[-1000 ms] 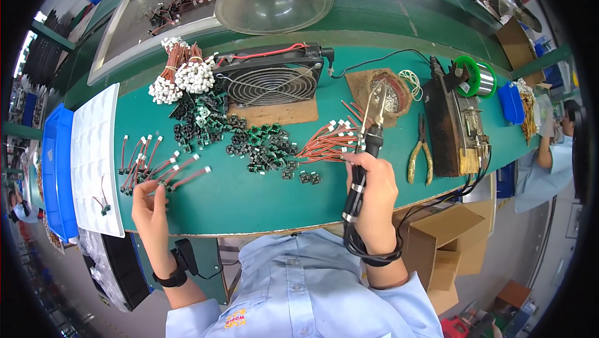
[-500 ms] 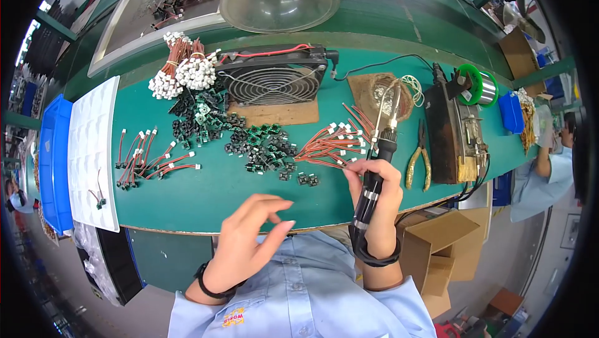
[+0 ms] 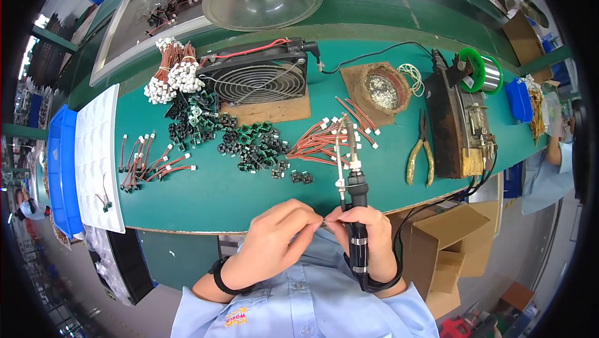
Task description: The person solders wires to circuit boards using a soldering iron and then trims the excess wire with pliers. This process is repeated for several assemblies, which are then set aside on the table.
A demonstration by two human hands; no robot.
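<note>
My right hand [image 3: 376,241] is wrapped round a black soldering iron [image 3: 357,194], whose metal tip and thin side tube point away from me. Thumb and forefinger of that hand meet the pinched fingertips of my left hand [image 3: 277,244] just off the table's front edge. Whatever lies between the fingertips is too small to make out. Beyond the iron's tip spreads a pile of red-brown wires with white connectors [image 3: 312,144]. To its left is a heap of small black and green parts [image 3: 256,144], with a few lying apart nearer me.
Wired parts [image 3: 146,166] lie at left beside a white tray [image 3: 93,144] and a blue bin [image 3: 61,169]. A fan [image 3: 256,79] stands behind. Rightward are a solder-filled dish [image 3: 382,91], pliers [image 3: 421,154], a dark metal box [image 3: 449,132] and a green solder spool [image 3: 483,73].
My right hand has drawn back from the wire pile toward me, bringing the iron along. My left hand has moved right and closed from a loose, spread pose, meeting the right fingertips.
</note>
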